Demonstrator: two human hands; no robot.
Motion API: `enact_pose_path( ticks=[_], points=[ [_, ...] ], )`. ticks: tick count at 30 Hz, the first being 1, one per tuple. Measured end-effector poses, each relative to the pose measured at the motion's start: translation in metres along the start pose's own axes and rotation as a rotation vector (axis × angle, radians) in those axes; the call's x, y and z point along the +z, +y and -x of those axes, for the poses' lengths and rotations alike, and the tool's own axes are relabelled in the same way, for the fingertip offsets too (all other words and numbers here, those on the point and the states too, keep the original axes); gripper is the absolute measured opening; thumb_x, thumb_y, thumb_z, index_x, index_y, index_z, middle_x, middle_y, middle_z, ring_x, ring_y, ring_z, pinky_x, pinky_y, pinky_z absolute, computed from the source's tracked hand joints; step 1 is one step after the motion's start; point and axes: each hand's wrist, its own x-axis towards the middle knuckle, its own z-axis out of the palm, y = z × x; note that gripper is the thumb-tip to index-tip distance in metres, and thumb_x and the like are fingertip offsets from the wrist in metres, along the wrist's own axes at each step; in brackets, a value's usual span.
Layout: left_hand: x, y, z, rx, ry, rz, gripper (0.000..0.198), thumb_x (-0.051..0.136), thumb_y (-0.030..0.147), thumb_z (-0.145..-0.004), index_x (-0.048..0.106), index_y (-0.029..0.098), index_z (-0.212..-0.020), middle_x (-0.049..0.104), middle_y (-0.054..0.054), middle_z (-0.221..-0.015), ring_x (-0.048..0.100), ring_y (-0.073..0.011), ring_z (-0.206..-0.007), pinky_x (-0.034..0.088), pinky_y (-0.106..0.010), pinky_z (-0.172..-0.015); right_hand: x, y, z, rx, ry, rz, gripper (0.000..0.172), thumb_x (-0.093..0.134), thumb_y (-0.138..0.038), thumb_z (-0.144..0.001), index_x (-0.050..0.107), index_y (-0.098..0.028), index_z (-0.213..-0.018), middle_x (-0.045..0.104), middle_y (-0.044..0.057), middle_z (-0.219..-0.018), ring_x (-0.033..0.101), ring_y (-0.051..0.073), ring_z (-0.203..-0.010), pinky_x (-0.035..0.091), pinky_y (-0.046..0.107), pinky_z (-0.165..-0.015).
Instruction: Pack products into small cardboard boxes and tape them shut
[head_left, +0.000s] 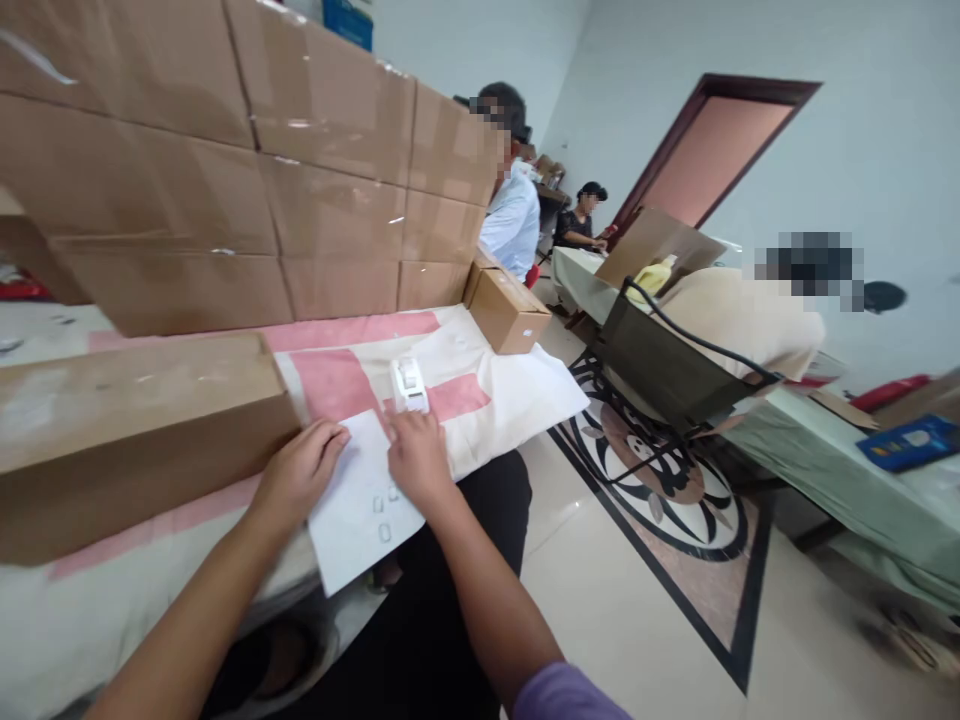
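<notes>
A white sheet of paper (349, 540) with several small outlined shapes lies partly on the cloth-covered table and juts over its front edge, above my lap. My left hand (300, 472) is closed at the sheet's upper left edge, fingers bent together on the paper. At the sheet's right side is my right hand (420, 455), with bent fingers pointing away from me; what they pinch, if anything, is hidden. Just beyond these fingertips stands a small white object (408, 382), perhaps a tape dispenser. Whether the fingers touch it I cannot tell.
Stacked cardboard boxes (330, 190) form a wall along the table's back. A long carton (142, 430) lies at left, a smaller box (506, 308) at the far right corner. Several people sit nearby; a folding chair (660, 370) and green-covered table (832, 490) are at right.
</notes>
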Motion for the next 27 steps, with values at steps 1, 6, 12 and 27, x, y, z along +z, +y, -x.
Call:
enact_pose_path(
  ticks=[1,6,12,27],
  points=[
    [-0.001,0.002,0.0,0.003,0.008,0.047,0.032,0.04,0.046,-0.101,0.053,0.023,-0.083,0.06,-0.001,-0.081,0.06,-0.0186,-0.077,0.044,-0.029,-0.076,0.0,0.001,-0.002,-0.02,0.06,-0.059,0.045,0.05,-0.017,-0.092,0.06,-0.021,-0.136,0.065,0.011,-0.123,0.053,0.027,-0.119,0.042,0.045,-0.103],
    [-0.003,0.011,-0.004,-0.002,0.008,0.195,0.03,0.041,0.04,-0.101,0.057,0.021,-0.085,0.062,-0.002,-0.083,0.059,-0.0175,-0.078,0.046,-0.028,-0.078,0.005,-0.004,-0.009,-0.244,-0.017,-0.514,0.034,0.062,-0.036,-0.093,0.065,-0.022,-0.123,0.066,0.008,-0.116,0.063,0.02,-0.101,0.052,0.034,-0.086],
    [-0.013,0.016,0.005,0.039,0.075,0.173,0.024,0.046,0.039,-0.098,0.056,0.021,-0.085,0.061,-0.003,-0.083,0.057,-0.0171,-0.075,0.046,-0.03,-0.073,0.005,-0.012,-0.017,-0.108,0.076,-0.543,0.023,0.058,-0.038,-0.092,0.058,-0.021,-0.076,0.058,-0.001,-0.073,0.053,0.013,-0.066,0.042,0.028,-0.062],
    [-0.167,-0.052,0.031,-0.403,0.967,-0.285,0.032,0.03,0.03,-0.104,0.057,0.013,-0.112,0.059,-0.007,-0.103,0.055,-0.0178,-0.099,0.043,-0.031,-0.094,0.014,-0.046,-0.109,-0.417,-0.587,-0.799,0.024,0.069,-0.041,-0.087,0.075,-0.024,-0.103,0.066,0.007,-0.119,0.064,0.02,-0.107,0.054,0.033,-0.081]
  ],
)
